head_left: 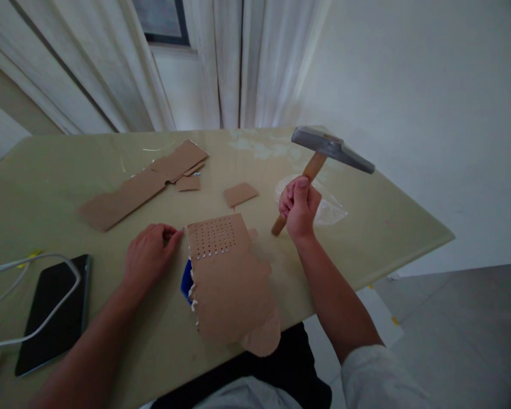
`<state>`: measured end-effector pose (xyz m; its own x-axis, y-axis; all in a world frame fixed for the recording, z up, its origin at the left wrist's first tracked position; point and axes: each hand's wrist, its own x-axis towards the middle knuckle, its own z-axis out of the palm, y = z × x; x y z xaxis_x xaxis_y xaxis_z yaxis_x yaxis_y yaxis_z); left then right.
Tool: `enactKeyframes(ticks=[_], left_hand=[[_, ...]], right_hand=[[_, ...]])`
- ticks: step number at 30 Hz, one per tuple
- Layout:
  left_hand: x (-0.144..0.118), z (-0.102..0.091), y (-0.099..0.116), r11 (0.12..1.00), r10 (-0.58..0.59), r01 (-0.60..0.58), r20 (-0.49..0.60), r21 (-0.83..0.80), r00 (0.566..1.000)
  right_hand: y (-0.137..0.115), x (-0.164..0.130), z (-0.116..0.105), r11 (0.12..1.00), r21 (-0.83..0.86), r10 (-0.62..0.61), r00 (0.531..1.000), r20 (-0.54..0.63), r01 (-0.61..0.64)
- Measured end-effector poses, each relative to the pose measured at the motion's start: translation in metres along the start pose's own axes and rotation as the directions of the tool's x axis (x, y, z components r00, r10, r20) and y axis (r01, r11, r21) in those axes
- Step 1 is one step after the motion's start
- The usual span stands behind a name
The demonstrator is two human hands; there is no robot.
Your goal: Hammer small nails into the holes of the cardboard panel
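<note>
From the head camera, the right hand (298, 207) is wrapped tight around the wooden handle of a hammer (323, 156), gripping low on the shaft with the steel head raised above the table (387, 227) and tilted to the right. The left hand (149, 255) rests flat-ish at the left edge of a perforated cardboard sheet (227, 272), its fingertips pinched narrow on what may be a small nail; it is too small for me to be sure. The sheet lies in front of the person, hanging over the near table edge, with rows of holes in its upper part.

To strike well, I would judge, the left fingers should stay low and steady, and the first blows should be light and square.

Something blue (186, 279) peeks from under the sheet; I cannot tell what. Cardboard scraps (145, 184) lie further back, a clear plastic bag (332, 207) sits behind the right hand, and a phone (53, 312) with a white cable (34, 267) lies at the left.
</note>
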<state>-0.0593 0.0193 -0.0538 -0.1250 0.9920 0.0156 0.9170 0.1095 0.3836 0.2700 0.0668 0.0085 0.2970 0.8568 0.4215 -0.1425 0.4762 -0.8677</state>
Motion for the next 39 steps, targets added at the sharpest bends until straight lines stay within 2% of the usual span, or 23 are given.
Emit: enactKeyframes(ticks=[6, 11, 18, 22, 27, 36, 39], left_hand=[[0.0, -0.002, -0.005, 1.0, 0.022, -0.022, 0.017, 0.012, 1.0], [-0.001, -0.008, -0.009, 0.998, 0.051, -0.051, -0.012, 0.043, 0.999], [0.001, -0.014, -0.014, 1.0, 0.017, -0.016, 0.038, -0.019, 0.999], [0.003, -0.012, -0.018, 1.0, 0.019, -0.019, 0.057, -0.01, 0.998], [0.004, -0.006, -0.022, 0.997, 0.062, -0.064, 0.036, 0.046, 0.997], [-0.001, 0.001, -0.016, 0.967, 0.083, -0.081, 0.005, 0.24, 0.997], [-0.002, 0.003, -0.015, 0.963, 0.066, -0.065, 0.005, 0.262, 0.998]], right_hand=[[0.001, -0.002, 0.002, 1.0, -0.014, 0.01, 1.0, 0.027, -0.01], [0.001, -0.004, 0.004, 0.999, -0.016, 0.029, 0.998, 0.064, -0.028], [0.001, -0.004, 0.004, 0.999, -0.018, 0.035, 0.993, 0.111, -0.033], [0.008, -0.002, 0.003, 0.987, -0.11, 0.132, 0.982, 0.136, -0.117], [0.019, -0.001, 0.001, 0.903, -0.269, 0.385, 0.908, 0.163, -0.335], [0.023, -0.002, 0.004, 0.793, -0.305, 0.594, 0.78, 0.196, -0.527], [0.02, 0.0, 0.002, 0.716, -0.388, 0.686, 0.687, 0.239, -0.58]])
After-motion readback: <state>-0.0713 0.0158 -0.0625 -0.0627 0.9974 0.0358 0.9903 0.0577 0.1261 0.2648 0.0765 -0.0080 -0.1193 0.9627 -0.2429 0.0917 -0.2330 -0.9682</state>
